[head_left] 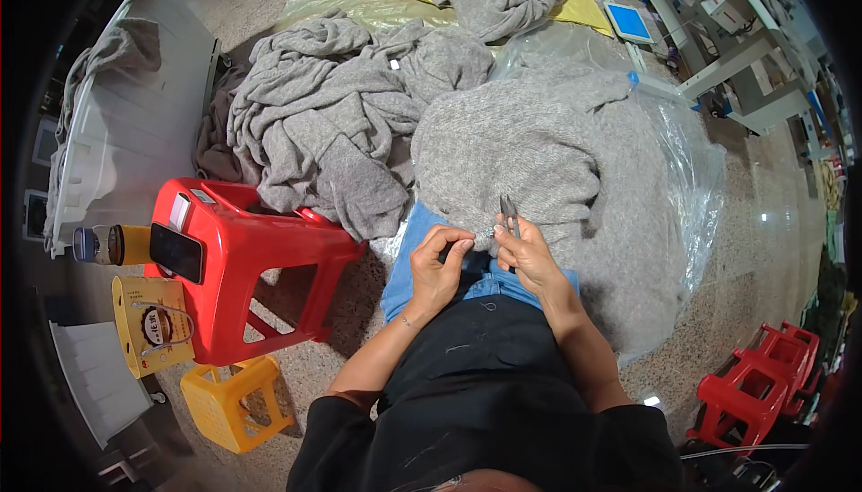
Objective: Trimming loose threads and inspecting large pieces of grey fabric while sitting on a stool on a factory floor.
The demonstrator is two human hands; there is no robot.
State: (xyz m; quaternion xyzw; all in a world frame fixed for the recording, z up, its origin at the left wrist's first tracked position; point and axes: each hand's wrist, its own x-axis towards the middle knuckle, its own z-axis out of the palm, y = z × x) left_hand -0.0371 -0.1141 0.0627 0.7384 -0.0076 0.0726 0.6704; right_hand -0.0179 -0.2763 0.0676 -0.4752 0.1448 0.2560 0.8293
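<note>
Grey knit fabric (503, 146) lies over my knees and spreads to the floor on the right. My left hand (436, 267) is closed in a pinch at the fabric's near edge, just above my lap. Close beside it, my right hand (532, 260) grips a small pair of dark thread snips (509, 209), whose tips point away from me over the knit. The right thumb and fingertips sit near the same edge, but whether they also touch the fabric is unclear. What lies between my left fingertips is mostly hidden.
On my left, a red stool (229, 263) bears a phone (177, 252). A yellow stool (235, 402), a paper bag (153, 326) and a white bin (135, 124) stand nearby. Piled grey knits (328, 106) lie ahead, on plastic sheeting (696, 178). Red stools (745, 393) are at right.
</note>
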